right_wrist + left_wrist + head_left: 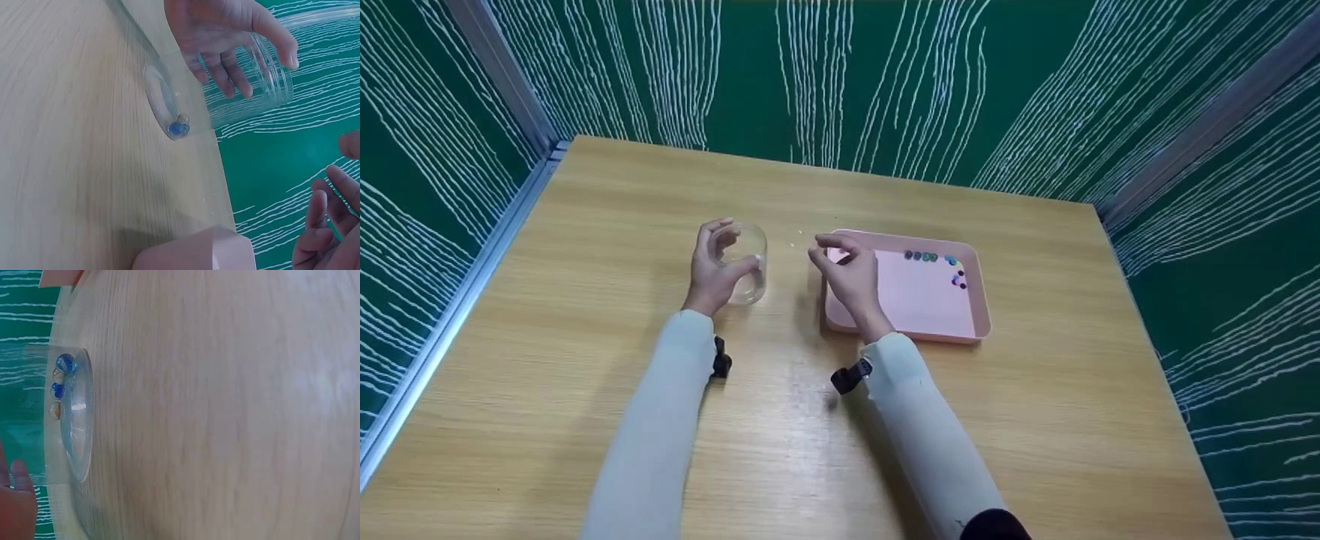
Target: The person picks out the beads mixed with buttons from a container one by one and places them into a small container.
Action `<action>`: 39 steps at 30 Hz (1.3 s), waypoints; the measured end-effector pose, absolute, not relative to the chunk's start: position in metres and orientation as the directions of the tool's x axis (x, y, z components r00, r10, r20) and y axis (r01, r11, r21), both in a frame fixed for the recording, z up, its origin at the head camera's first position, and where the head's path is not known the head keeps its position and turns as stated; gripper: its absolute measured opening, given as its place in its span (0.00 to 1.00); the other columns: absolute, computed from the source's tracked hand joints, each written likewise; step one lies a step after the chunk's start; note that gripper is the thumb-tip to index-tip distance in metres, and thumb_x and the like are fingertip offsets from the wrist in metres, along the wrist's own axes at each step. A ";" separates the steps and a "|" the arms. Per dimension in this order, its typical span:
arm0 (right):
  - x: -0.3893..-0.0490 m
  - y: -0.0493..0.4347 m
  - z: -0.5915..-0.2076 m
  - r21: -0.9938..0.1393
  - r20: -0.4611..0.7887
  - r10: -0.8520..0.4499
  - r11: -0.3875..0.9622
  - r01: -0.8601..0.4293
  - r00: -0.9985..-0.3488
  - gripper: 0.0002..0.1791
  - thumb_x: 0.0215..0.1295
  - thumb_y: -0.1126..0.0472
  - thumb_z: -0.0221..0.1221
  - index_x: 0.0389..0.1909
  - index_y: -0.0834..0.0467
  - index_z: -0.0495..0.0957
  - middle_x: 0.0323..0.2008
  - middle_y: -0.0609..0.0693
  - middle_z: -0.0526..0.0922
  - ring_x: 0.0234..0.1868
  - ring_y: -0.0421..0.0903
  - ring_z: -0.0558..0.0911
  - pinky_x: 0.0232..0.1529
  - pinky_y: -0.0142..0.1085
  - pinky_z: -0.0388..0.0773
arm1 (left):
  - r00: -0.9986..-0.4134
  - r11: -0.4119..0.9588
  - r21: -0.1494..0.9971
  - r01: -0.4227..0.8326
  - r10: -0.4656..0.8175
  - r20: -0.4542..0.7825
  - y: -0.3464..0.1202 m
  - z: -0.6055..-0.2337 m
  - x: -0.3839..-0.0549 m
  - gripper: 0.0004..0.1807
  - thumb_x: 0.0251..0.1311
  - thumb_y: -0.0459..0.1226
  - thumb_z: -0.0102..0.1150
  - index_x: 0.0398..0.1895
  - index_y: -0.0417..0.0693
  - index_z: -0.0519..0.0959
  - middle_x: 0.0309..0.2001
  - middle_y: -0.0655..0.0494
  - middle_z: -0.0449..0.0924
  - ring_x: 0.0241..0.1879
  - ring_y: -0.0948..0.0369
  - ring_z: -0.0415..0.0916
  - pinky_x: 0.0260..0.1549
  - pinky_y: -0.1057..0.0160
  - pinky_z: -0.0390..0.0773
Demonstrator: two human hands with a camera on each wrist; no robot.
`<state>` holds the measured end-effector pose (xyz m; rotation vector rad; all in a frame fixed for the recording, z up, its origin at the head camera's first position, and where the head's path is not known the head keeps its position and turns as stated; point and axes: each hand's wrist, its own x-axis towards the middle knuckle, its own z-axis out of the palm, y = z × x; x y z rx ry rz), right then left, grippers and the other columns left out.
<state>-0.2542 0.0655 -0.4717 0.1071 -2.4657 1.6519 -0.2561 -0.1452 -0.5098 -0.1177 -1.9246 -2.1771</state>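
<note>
The left hand (712, 270) has its grip clamped round a clear jar (754, 241), upright on the worktop (780, 442), marbles (64, 363) at its bottom. The right hand (851, 276), grip apart, hovers above the pink tray's (922, 304) left end; small coloured pieces (956, 280) lie far right.

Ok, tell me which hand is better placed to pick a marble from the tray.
Likely right: the right hand is by the tray, nearer its marbles, and looks free; the left hand grips the jar.
</note>
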 end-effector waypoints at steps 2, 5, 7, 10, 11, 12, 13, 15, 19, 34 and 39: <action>-0.254 0.068 -0.472 -0.910 0.171 0.038 0.390 -0.143 -0.985 0.10 0.49 0.48 0.61 0.35 0.42 0.80 0.37 0.36 0.78 0.41 0.36 0.74 0.38 0.32 0.73 | -0.970 -0.114 0.967 0.227 -0.116 0.214 -0.145 -0.505 -0.253 0.39 0.37 0.28 0.66 0.55 0.40 0.59 0.53 0.39 0.64 0.53 0.55 0.62 0.58 0.56 0.57; -0.255 0.071 -0.473 -0.910 0.165 0.039 0.391 -0.137 -0.986 0.11 0.48 0.48 0.61 0.35 0.42 0.80 0.38 0.35 0.78 0.41 0.35 0.73 0.37 0.33 0.73 | -0.970 -0.103 0.968 0.229 -0.112 0.217 -0.145 -0.499 -0.248 0.38 0.38 0.29 0.66 0.55 0.39 0.59 0.54 0.36 0.64 0.54 0.53 0.62 0.58 0.57 0.58; -0.256 0.072 -0.474 -0.911 0.170 0.038 0.387 -0.142 -0.985 0.13 0.48 0.48 0.61 0.36 0.45 0.80 0.38 0.36 0.78 0.43 0.38 0.73 0.37 0.33 0.73 | -0.970 -0.087 0.970 0.227 -0.110 0.217 -0.145 -0.496 -0.246 0.38 0.38 0.29 0.66 0.55 0.39 0.59 0.54 0.36 0.64 0.54 0.52 0.62 0.58 0.56 0.58; -0.258 0.074 -0.475 -0.908 0.180 0.034 0.390 -0.153 -0.983 0.13 0.48 0.48 0.61 0.37 0.45 0.80 0.39 0.36 0.78 0.45 0.40 0.74 0.38 0.33 0.73 | -0.974 -0.044 0.978 0.203 -0.110 0.197 -0.147 -0.491 -0.243 0.38 0.38 0.32 0.67 0.55 0.41 0.60 0.54 0.38 0.65 0.55 0.52 0.63 0.59 0.55 0.58; -0.258 0.075 -0.475 -0.907 0.182 0.033 0.392 -0.155 -0.983 0.13 0.48 0.48 0.61 0.36 0.45 0.80 0.39 0.36 0.78 0.45 0.41 0.74 0.38 0.33 0.73 | -0.976 -0.029 0.981 0.192 -0.109 0.188 -0.147 -0.489 -0.243 0.38 0.38 0.32 0.68 0.55 0.42 0.60 0.53 0.40 0.66 0.55 0.53 0.63 0.59 0.55 0.58; -0.258 0.076 -0.475 -0.907 0.186 0.032 0.389 -0.159 -0.982 0.13 0.49 0.48 0.61 0.36 0.46 0.80 0.39 0.36 0.78 0.46 0.43 0.74 0.39 0.33 0.72 | -0.978 -0.015 0.983 0.182 -0.109 0.180 -0.147 -0.488 -0.242 0.38 0.37 0.33 0.68 0.55 0.42 0.61 0.53 0.42 0.66 0.55 0.53 0.63 0.59 0.56 0.58; -0.257 0.077 -0.475 -0.907 0.185 0.031 0.391 -0.159 -0.982 0.13 0.48 0.47 0.61 0.36 0.45 0.80 0.39 0.36 0.78 0.46 0.42 0.74 0.39 0.33 0.72 | -0.980 0.000 0.985 0.171 -0.107 0.170 -0.148 -0.486 -0.241 0.38 0.37 0.34 0.68 0.55 0.43 0.61 0.53 0.44 0.67 0.55 0.54 0.63 0.60 0.56 0.58; -0.257 0.078 -0.475 -0.907 0.194 0.027 0.386 -0.169 -0.981 0.13 0.49 0.49 0.61 0.37 0.47 0.80 0.39 0.37 0.79 0.46 0.43 0.74 0.38 0.34 0.73 | -0.982 0.010 0.987 0.163 -0.099 0.163 -0.148 -0.484 -0.240 0.38 0.37 0.34 0.68 0.55 0.44 0.61 0.54 0.44 0.67 0.56 0.54 0.63 0.60 0.58 0.59; -0.256 0.083 -0.476 -0.897 0.200 0.026 0.406 -0.173 -0.979 0.15 0.48 0.45 0.61 0.37 0.45 0.80 0.38 0.36 0.79 0.44 0.40 0.75 0.38 0.33 0.73 | -0.980 0.008 0.982 0.186 -0.074 0.186 -0.149 -0.482 -0.240 0.36 0.37 0.33 0.68 0.54 0.43 0.62 0.54 0.40 0.67 0.57 0.49 0.62 0.60 0.55 0.58; -0.260 0.103 -0.482 -0.894 0.233 0.031 0.400 -0.202 -0.972 0.13 0.49 0.50 0.62 0.37 0.45 0.80 0.38 0.40 0.80 0.42 0.38 0.75 0.37 0.36 0.71 | -0.992 0.100 0.988 0.120 -0.028 0.123 -0.152 -0.469 -0.238 0.36 0.39 0.36 0.68 0.53 0.43 0.60 0.55 0.45 0.68 0.59 0.52 0.61 0.60 0.58 0.59; -0.260 0.111 -0.484 -0.899 0.197 0.039 0.406 -0.165 -0.980 0.17 0.48 0.48 0.62 0.40 0.48 0.79 0.39 0.38 0.78 0.44 0.39 0.73 0.41 0.38 0.70 | -0.994 0.099 0.989 0.107 -0.018 0.109 -0.153 -0.469 -0.238 0.37 0.39 0.36 0.68 0.54 0.43 0.59 0.56 0.46 0.67 0.60 0.53 0.60 0.60 0.60 0.60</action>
